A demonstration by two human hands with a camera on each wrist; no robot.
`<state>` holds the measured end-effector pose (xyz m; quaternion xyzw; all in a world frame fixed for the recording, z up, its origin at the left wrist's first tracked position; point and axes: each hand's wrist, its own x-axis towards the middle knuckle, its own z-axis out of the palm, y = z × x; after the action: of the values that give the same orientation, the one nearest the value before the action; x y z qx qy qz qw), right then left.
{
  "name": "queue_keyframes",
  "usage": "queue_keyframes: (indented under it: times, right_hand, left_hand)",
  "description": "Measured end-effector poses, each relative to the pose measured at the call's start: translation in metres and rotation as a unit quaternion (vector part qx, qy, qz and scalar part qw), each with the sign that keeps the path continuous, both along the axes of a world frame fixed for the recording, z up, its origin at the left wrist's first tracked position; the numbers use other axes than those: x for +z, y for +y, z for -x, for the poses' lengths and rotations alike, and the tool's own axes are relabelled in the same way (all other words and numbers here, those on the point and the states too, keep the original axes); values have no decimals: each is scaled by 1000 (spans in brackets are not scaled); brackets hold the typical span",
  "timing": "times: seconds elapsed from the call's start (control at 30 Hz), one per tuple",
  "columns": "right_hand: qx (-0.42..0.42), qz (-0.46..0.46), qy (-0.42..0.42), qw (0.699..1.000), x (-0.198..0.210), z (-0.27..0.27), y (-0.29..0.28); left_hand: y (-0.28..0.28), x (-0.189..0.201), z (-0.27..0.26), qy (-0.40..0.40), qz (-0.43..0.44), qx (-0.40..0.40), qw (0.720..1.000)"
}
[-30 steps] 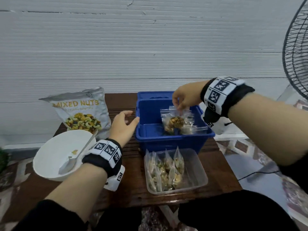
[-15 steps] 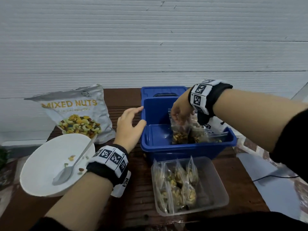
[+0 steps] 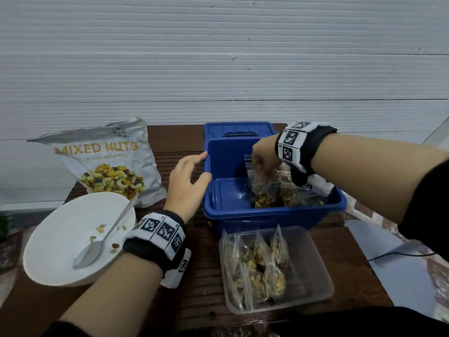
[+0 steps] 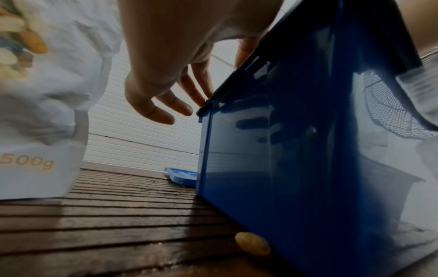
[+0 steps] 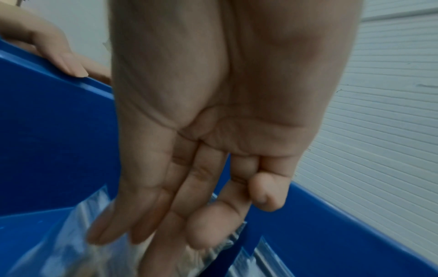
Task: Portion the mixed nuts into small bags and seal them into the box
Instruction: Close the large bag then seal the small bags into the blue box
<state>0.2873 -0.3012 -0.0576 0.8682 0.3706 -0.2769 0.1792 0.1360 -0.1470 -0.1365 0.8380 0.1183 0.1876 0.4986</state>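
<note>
A blue box [image 3: 267,216] stands open on the wooden table, seen close in the left wrist view [image 4: 308,150] and from inside in the right wrist view [image 5: 59,140]. My right hand [image 3: 263,160] [image 5: 189,187] reaches down into it and pinches the top of a small clear bag of nuts [image 3: 263,193] [image 5: 59,253], whose bottom is on the box floor beside other filled bags [image 3: 294,198]. My left hand [image 3: 189,176] [image 4: 166,93] is open, its fingertips touching the box's left rim.
A clear tray [image 3: 315,276] with several filled bags [image 3: 257,268] sits in front of the box. The mixed nuts pouch [image 3: 104,161] and a white bowl [image 3: 60,239] with a spoon [image 3: 97,244] are at the left. The blue lid [image 3: 238,130] lies behind the box. A loose nut [image 4: 252,243] lies on the table.
My right hand has carried the small bag from above the box down into it. My left hand stays at the box's left rim.
</note>
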Motion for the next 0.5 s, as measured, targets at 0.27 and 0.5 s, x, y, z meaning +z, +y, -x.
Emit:
queue_keyframes:
  times: [0.27,0.5]
  right_hand:
    - [-41,-143,61,987,42,18,-22]
    - [-36,-239,146,959,65,89,-62]
  left_hand:
    - [0,-1,7,25,-29,1,999]
    - [-16,15,28,51,-64,16,997]
